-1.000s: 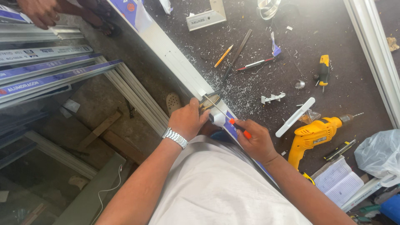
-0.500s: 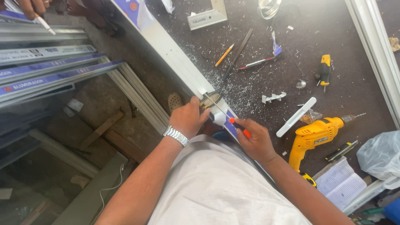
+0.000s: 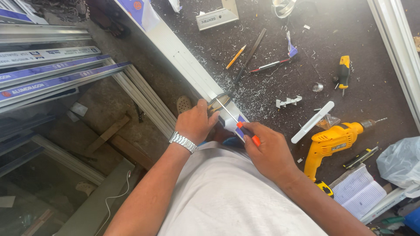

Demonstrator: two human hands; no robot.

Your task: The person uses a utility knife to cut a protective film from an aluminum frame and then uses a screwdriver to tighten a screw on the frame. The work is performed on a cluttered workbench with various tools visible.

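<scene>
My right hand [image 3: 267, 150] grips a screwdriver [image 3: 238, 123] with an orange handle, its thin metal shaft pointing up-left onto a long white aluminium profile [image 3: 183, 59] that lies along the edge of the dark workbench [image 3: 280, 83]. My left hand [image 3: 195, 122], with a metal watch on the wrist, presses on the profile's near end, next to the screwdriver tip and a small metal part. The profile's end under both hands is mostly hidden.
On the bench lie a yellow power drill [image 3: 334, 140], a small yellow screwdriver [image 3: 344, 72], a pencil [image 3: 236, 57], a red pen [image 3: 269, 65], a white strip [image 3: 313, 122], a notebook [image 3: 358, 190], a plastic bag [image 3: 400, 161] and metal shavings. Blue-taped profiles [image 3: 48, 74] are stacked at left.
Another person's hand at the top left has left the view. My two hands stay at the profile's end, with the screwdriver hardly moved.
</scene>
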